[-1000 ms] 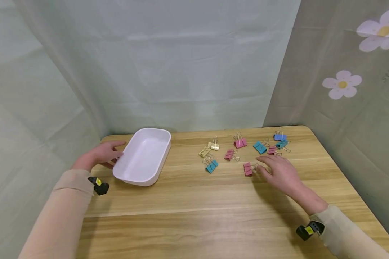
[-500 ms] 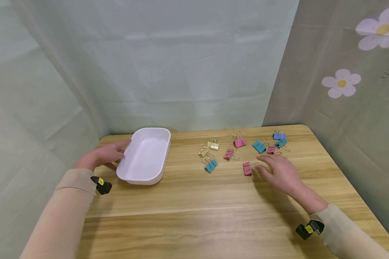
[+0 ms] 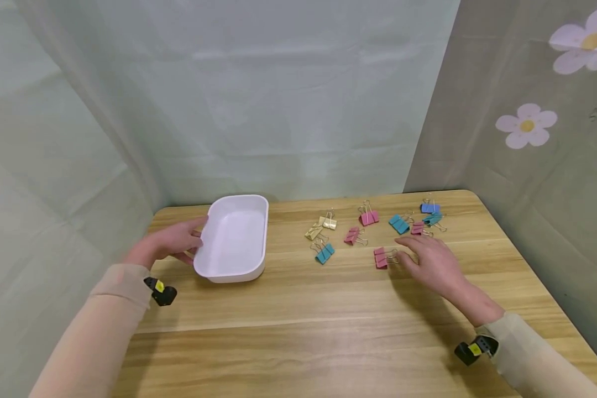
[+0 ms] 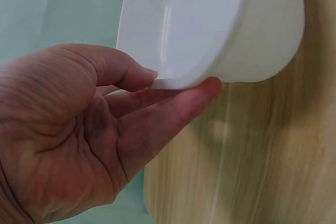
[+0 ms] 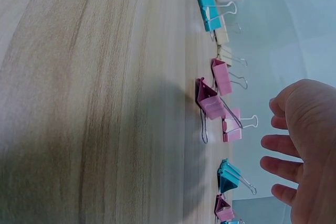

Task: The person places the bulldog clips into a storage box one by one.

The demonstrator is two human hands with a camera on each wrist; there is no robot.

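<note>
A white plastic tray (image 3: 235,237) stands on the wooden table (image 3: 303,320) at the left. My left hand (image 3: 171,243) holds its near-left rim, thumb on the rim (image 4: 157,80) and fingers (image 4: 173,108) under it. My right hand (image 3: 428,262) hovers with spread fingers just right of a dark pink binder clip (image 3: 380,257), not touching it. In the right wrist view that clip (image 5: 210,100) lies left of my straight fingers (image 5: 281,145). Several more clips lie beyond: teal (image 3: 324,254), yellow (image 3: 314,232), pink (image 3: 368,217), blue (image 3: 429,208).
Pale green cloth hangs behind and left of the table; a flowered curtain (image 3: 527,121) hangs on the right. The table's rounded back right corner (image 3: 470,194) is near the clips. Bare wood stretches across the near half of the table.
My left hand has slid and turned the tray to the right, toward the table's middle. My right hand has stayed almost still beside the dark pink clip.
</note>
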